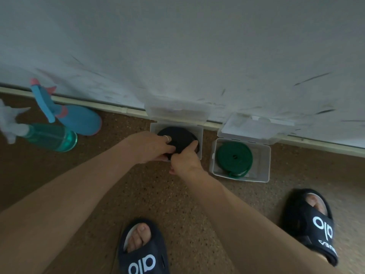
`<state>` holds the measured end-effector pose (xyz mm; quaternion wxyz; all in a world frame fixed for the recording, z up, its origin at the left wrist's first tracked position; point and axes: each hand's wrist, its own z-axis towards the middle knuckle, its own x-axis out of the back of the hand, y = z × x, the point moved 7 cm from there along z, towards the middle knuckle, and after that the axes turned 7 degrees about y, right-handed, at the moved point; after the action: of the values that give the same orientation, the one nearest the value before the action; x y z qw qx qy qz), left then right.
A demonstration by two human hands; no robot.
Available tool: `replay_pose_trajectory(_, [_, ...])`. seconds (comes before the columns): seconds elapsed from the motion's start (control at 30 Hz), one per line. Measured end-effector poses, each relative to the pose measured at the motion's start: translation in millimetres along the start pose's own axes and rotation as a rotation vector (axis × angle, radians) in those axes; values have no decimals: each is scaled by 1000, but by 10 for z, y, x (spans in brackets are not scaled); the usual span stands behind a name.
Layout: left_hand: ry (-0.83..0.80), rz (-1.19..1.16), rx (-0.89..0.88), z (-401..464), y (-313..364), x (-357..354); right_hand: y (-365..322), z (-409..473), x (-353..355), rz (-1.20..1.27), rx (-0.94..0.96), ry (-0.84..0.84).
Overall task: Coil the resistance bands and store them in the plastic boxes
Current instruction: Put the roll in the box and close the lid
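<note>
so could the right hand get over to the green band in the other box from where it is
Probably yes. The green band lies coiled in an open box whose lid is tipped back against the wall, just right of the right hand, with nothing between them. That hand is busy on the black band.
</note>
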<state>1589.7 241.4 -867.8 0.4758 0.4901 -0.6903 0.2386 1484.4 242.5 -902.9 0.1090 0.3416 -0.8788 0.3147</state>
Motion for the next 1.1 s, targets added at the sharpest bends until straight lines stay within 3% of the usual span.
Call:
replay_pose_trajectory(0.13, [0, -17, 21, -34, -22, 6, -113, -89, 186, -129, 0, 88])
replay_pose_trajectory(0.33, [33, -94, 67, -90, -58, 10, -132, -486, 451, -227, 207, 112])
replay_pose_trajectory(0.43, [215, -202, 117, -302, -138, 49, -230, -561, 748, -148, 338, 257])
replay_pose_trajectory(0.5, [440, -362, 327, -520, -328, 132, -352, -555, 984, -64, 406, 356])
replay_pose_trajectory(0.6, [681, -854, 703, -791, -629, 135, -532, -508, 1220, -21, 497, 444])
replay_pose_trajectory(0.7, [669, -1178, 637, -730, -657, 240, -601, -465, 1215, -47, 550, 420])
replay_pose_trajectory(0.8, [665, -1073, 569, -664, -615, 441, -587, -470, 1199, -28, 598, 362])
replay_pose_trajectory(0.87, [564, -854, 526, -637, -555, 497, -545, -475, 1221, -88, 645, 358])
replay_pose_trajectory(1.0, [210, -402, 378, -465, -299, 249, -402, -417, 1021, -475, 767, 194])
replay_pose_trajectory(1.1, [145, -35, 354, -301, -84, 47, -280, -308, 770, -796, 793, 31])
